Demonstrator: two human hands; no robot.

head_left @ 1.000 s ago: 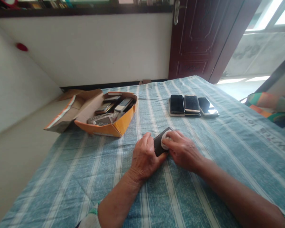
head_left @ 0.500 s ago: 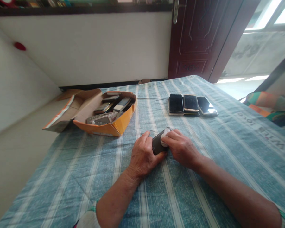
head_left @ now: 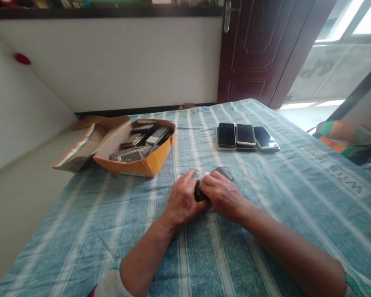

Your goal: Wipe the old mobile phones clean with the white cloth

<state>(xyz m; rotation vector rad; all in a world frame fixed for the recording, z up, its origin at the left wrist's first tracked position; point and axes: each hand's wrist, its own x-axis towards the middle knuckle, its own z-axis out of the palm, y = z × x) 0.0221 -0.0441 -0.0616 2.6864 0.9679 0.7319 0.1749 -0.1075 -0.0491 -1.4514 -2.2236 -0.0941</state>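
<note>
A dark mobile phone (head_left: 224, 172) lies on the striped cloth, partly hidden under my hands. My left hand (head_left: 183, 198) grips its near left end between thumb and fingers. Pinched in my right hand (head_left: 223, 194) is a white tissue (head_left: 203, 176), pressed on the phone's upper face near my left fingers. The far right end of the phone sticks out beyond my right knuckles.
An open orange cardboard box (head_left: 160, 160) with several old phones stands at the left, its flap folded outward. Stacked phones (head_left: 226, 135) lie in a row behind my hands to the right. The striped bedcloth (head_left: 136, 255) spreads beneath everything. Behind it are a wall and a dark red door (head_left: 253, 53).
My right hand has slid the tissue leftward along the phone, toward my left hand. The phone's far right end now shows uncovered. My left hand keeps its grip.
</note>
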